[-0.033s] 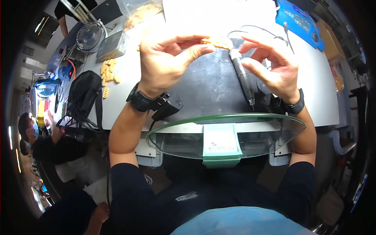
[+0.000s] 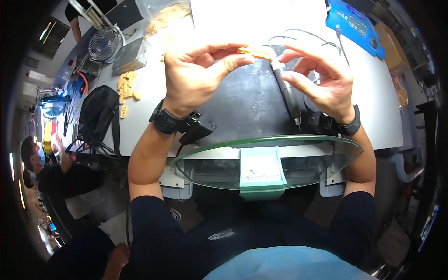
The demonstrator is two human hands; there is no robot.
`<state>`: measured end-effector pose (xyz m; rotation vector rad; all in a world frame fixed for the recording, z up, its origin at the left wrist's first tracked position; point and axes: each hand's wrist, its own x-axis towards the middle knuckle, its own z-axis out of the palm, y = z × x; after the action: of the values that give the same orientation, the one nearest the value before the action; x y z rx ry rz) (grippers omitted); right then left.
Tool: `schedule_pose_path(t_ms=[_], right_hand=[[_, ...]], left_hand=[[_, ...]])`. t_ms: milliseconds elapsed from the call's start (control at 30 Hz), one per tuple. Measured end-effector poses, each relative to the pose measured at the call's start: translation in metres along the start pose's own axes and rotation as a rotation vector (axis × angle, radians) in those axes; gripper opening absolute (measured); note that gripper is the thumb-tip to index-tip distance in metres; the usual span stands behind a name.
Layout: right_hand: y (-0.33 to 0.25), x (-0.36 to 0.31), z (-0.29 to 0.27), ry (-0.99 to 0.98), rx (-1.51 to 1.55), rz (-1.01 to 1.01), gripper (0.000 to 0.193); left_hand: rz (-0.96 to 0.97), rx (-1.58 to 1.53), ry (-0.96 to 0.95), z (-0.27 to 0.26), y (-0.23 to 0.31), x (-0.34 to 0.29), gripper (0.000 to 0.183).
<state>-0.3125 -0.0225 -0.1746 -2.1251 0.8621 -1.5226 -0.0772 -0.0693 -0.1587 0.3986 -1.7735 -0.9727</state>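
My left hand [image 2: 196,77] pinches a small orange-yellow piece [image 2: 256,52] between thumb and fingertips, above a black mat [image 2: 233,102]. The piece is long and narrow with an uneven outline, and bright light washes out its far end. Beside that end, my right hand [image 2: 322,74] is open, its thumb and index finger apart with nothing visible between them. A dark, pen-shaped handheld tool [image 2: 287,93] with a thin metal tip lies on the mat next to my right thumb, its tip toward me.
Similar pieces lie in a pile [image 2: 126,86] on the left, near a black bag [image 2: 99,109]. A clear box [image 2: 130,58] and fan [image 2: 103,45] stand behind. A blue control unit [image 2: 354,25] with cables sits far right. A glass shield [image 2: 210,165] spans the table's front edge.
The view has shifted very slightly to the left. Both hands keep nearly the same pose, and the left still pinches the piece.
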Motion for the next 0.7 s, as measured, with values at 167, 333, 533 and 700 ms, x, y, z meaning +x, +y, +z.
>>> schedule_pose_path(t_ms=[167,333,533,700], right_hand=[[-0.007,-0.001,-0.002,-0.105,-0.105,0.002,0.035],[-0.008,0.000,0.001,-0.081,-0.063,0.014,0.031],[-0.007,-0.001,-0.002,-0.075,-0.059,0.024,0.030],[-0.006,-0.001,0.001,-0.064,-0.045,0.023,0.030]], left_hand=[[0.040,-0.049,-0.074,0.012,-0.009,-0.004,0.026],[0.046,-0.015,-0.061,0.015,-0.010,-0.006,0.026],[0.058,-0.009,-0.041,0.020,-0.012,-0.006,0.025],[0.062,0.090,-0.052,0.018,-0.008,-0.006,0.025]])
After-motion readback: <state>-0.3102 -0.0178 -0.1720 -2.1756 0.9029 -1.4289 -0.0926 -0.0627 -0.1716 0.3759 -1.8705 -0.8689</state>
